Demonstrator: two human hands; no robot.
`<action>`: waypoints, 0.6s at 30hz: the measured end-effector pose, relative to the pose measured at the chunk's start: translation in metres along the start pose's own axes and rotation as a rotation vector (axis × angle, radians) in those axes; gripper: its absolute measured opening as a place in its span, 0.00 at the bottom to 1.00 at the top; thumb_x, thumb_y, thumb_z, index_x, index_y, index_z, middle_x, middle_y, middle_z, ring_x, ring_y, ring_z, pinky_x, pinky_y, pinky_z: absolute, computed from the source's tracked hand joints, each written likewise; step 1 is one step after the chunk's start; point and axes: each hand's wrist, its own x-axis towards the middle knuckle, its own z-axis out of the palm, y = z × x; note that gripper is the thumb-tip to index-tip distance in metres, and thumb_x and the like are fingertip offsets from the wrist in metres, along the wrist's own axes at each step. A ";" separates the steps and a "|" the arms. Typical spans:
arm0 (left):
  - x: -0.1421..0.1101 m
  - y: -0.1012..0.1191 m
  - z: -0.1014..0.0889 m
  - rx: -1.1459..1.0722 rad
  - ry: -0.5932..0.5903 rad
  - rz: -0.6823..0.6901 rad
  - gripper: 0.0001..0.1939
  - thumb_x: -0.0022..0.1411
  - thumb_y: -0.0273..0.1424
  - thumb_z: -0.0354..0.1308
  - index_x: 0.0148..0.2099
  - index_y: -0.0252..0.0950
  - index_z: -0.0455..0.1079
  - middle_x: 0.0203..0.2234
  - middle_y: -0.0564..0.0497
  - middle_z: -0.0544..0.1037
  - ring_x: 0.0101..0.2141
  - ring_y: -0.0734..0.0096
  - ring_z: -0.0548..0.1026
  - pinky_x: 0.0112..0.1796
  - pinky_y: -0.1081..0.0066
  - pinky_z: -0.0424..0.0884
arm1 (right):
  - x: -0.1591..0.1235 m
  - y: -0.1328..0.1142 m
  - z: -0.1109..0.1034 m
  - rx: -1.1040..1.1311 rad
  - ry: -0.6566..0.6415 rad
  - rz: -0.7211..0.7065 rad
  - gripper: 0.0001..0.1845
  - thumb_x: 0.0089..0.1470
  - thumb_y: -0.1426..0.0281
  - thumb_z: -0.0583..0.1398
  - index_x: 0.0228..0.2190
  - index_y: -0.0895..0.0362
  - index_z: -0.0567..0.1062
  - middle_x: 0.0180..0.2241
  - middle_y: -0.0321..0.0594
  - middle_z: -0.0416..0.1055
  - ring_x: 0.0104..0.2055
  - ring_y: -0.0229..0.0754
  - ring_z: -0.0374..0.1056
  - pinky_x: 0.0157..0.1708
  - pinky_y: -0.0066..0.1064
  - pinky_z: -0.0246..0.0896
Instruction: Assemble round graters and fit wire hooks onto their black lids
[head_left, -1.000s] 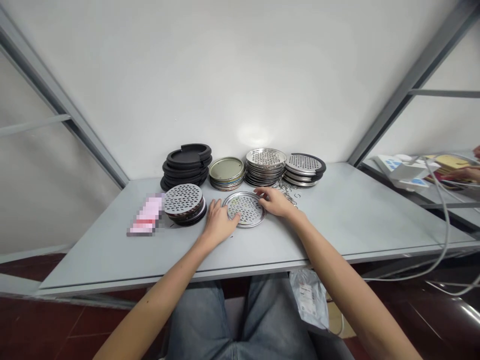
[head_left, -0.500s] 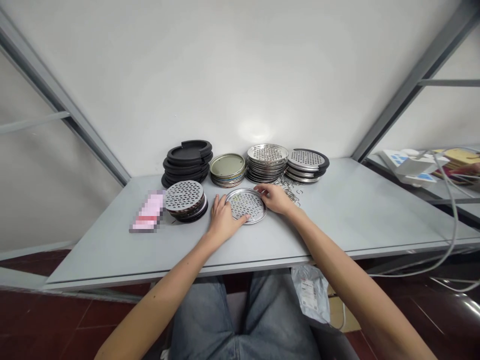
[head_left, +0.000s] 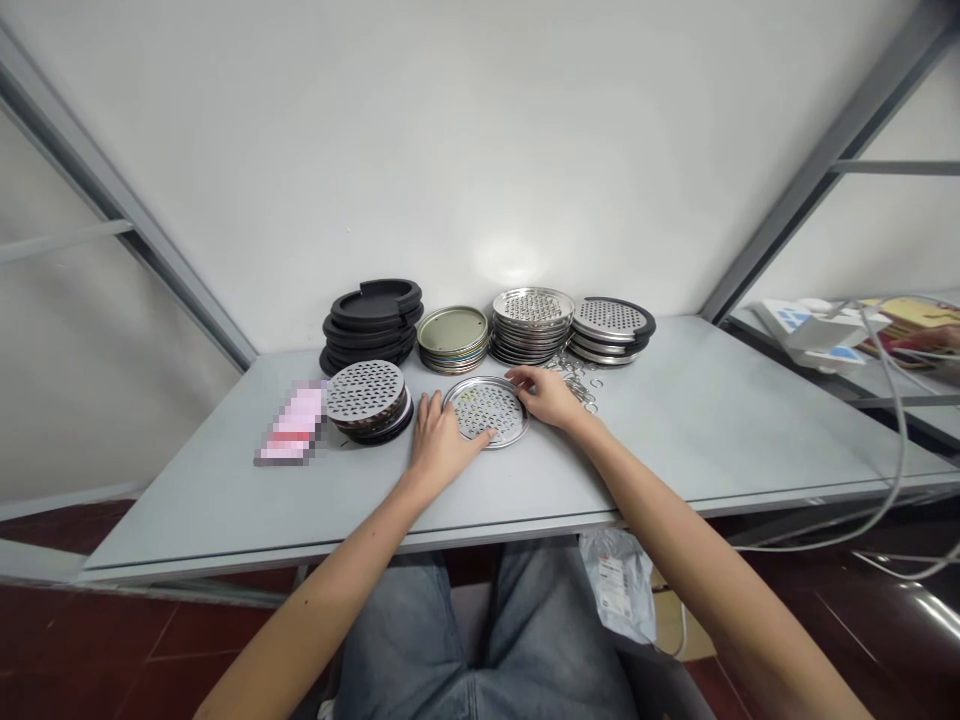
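Observation:
A round perforated metal disc (head_left: 487, 408) lies flat on the grey table (head_left: 675, 440) in front of me. My left hand (head_left: 439, 440) rests at its left edge, thumb lying on the disc's near rim, fingers spread. My right hand (head_left: 546, 394) touches its right edge with the fingers curled over the rim. Both hands hold the disc between them on the tabletop.
Behind the disc stand stacks: black rings (head_left: 373, 322), gold-lined lids (head_left: 453, 339), perforated metal discs (head_left: 531, 324), black-rimmed perforated discs (head_left: 611, 328). Another perforated stack (head_left: 369, 400) sits left, beside a pink item (head_left: 294, 430). Small metal rings (head_left: 579, 380) lie loose. Another person's hand (head_left: 930, 340) shows far right.
Both hands stay on the disc; it has shifted slightly left, and my left thumb has slid onto its near rim.

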 end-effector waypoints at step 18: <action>0.001 0.002 -0.003 -0.015 -0.066 -0.088 0.36 0.46 0.48 0.66 0.49 0.24 0.69 0.58 0.28 0.62 0.62 0.36 0.51 0.58 0.51 0.55 | 0.000 0.003 0.003 0.037 -0.026 -0.052 0.18 0.46 0.80 0.57 0.41 0.58 0.76 0.36 0.40 0.77 0.33 0.39 0.71 0.39 0.29 0.64</action>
